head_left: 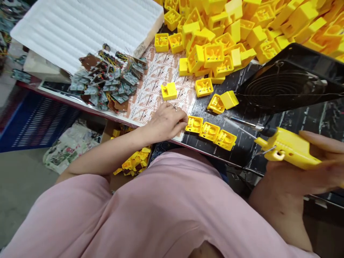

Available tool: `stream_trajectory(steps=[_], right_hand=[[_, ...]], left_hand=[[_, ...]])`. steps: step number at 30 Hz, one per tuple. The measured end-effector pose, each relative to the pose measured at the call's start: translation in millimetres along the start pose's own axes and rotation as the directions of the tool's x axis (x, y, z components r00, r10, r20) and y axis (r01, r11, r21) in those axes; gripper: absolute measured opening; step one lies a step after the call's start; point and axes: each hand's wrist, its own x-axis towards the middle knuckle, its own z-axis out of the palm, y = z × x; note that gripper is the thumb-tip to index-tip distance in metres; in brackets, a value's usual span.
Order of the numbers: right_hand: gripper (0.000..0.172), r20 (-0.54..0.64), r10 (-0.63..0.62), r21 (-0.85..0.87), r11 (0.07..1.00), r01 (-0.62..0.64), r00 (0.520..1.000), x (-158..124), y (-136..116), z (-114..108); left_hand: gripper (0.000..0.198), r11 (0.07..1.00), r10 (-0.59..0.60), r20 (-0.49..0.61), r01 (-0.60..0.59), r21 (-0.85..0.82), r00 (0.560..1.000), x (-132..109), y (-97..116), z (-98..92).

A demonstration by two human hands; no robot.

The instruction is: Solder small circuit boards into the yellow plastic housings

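Note:
My right hand [303,175] is wrapped round a yellow soldering gun [290,147], whose metal tip and thin solder tube point left over the table. My left hand [168,122] has its fingers bent and closed at the left edge of a small yellow plastic case [194,124]. That case is the leftmost in a row of three open ones; the middle case [209,132] and the right case [225,139] sit end to end with it. Small metal parts show inside them. The soldering tip is apart from the row.
A large heap of yellow cases [215,53] covers the back. A black fan [290,79] stands at right. Circuit boards with wires [107,82] are piled left, by a white foam slab [88,28]. Below the table edge, a box holds yellow parts [137,161].

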Motion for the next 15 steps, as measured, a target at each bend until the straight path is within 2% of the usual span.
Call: stream_trajectory(steps=[4, 7, 9, 12, 15], right_hand=[[0.044, -0.061, 0.021, 0.094, 0.995, -0.015, 0.998, 7.2, -17.0, 25.6], [0.036, -0.154, -0.004, 0.187, 0.982, 0.034, 0.988, 13.8, -25.1, 40.4], [0.036, -0.16, -0.115, 0.242, 0.958, 0.152, 0.98, 20.2, -25.4, 45.2], [0.036, -0.07, -0.317, 0.273, 0.906, 0.324, 0.946, 29.4, -23.0, 48.0], [0.03, -0.03, -0.358, 0.263, 0.898, 0.353, 0.933, 35.3, -24.8, 47.9]], left_hand=[[0.022, 1.0, 0.026, 0.051, -0.027, 0.015, 0.998, 2.5, 4.6, -4.6], [0.025, 0.996, 0.032, 0.057, -0.037, 0.083, 0.998, 3.8, 9.1, -5.6], [0.026, 0.991, 0.044, 0.071, -0.053, 0.122, 0.996, 5.2, 11.4, -5.3], [0.028, 0.985, 0.06, 0.099, -0.075, 0.158, 0.993, 7.6, 13.4, -5.6], [0.03, 0.976, 0.069, 0.114, -0.091, 0.199, 0.991, 9.7, 14.8, -6.7]])
